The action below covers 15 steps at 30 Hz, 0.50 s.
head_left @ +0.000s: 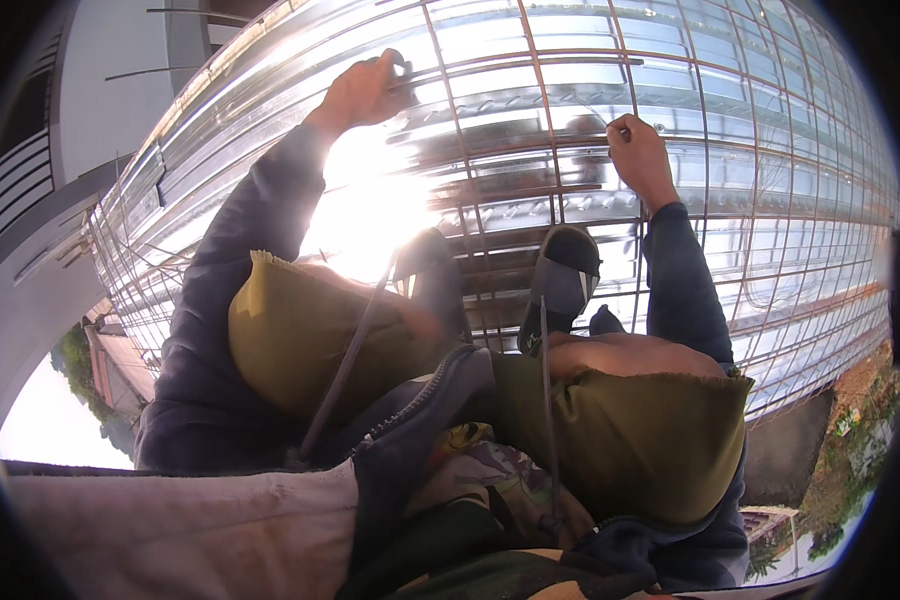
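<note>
A grid of rusty steel reinforcing bars [541, 70] lies over shiny ribbed metal sheets [500, 130]. Far and left of centre, my left hand [365, 92] is closed above the grid, its fingers curled. Something small and dark shows at those fingertips, too unclear to name. My right hand [638, 158] is closed too, fingertips pressed together beside a lengthwise bar. A thin line like a wire [588, 104] curves toward that hand; whether the fingers hold it I cannot make out.
My sandalled feet, the right sandal [560, 275] clearest, rest on the bars between my bent knees. Strong glare [370, 210] whitens the sheet by my left arm. A pale wall [120, 80] stands at the left. Loose bar ends stick out there. Ground with plants [860, 430] lies beyond the right edge.
</note>
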### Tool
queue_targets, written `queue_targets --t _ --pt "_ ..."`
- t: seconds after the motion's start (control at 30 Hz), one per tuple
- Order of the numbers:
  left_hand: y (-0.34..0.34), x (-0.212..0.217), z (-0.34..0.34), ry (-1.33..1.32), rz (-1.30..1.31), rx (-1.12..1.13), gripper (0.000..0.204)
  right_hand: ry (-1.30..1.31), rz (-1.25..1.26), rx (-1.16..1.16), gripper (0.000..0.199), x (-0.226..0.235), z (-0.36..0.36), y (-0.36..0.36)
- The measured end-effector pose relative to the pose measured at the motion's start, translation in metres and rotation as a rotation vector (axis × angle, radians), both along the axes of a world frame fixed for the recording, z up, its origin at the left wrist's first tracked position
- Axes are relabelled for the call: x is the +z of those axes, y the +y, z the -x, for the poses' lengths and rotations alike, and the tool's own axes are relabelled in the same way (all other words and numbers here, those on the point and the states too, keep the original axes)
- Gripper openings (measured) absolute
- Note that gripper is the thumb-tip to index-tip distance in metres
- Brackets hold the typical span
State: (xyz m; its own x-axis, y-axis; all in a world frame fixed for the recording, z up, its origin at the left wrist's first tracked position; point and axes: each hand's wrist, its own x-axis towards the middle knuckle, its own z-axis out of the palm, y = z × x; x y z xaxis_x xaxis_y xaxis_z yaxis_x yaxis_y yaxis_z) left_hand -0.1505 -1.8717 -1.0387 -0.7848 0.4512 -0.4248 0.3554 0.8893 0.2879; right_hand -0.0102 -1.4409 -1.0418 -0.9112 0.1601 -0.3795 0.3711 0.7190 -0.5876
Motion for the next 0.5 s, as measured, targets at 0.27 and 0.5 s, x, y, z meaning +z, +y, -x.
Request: queue_targets --t 0.27,0.5 --pt "-0.021 -0.001 -0.035 0.256 0.115 -0.012 0.051 -0.049 0.259 -0.038 0.022 -0.008 -0.024 -0.007" --pt "-0.1 0.02 -0.061 0.303 0.218 0.048 0.037 -0.059 0.273 -0.061 0.022 0.008 -0.038 -0.009"
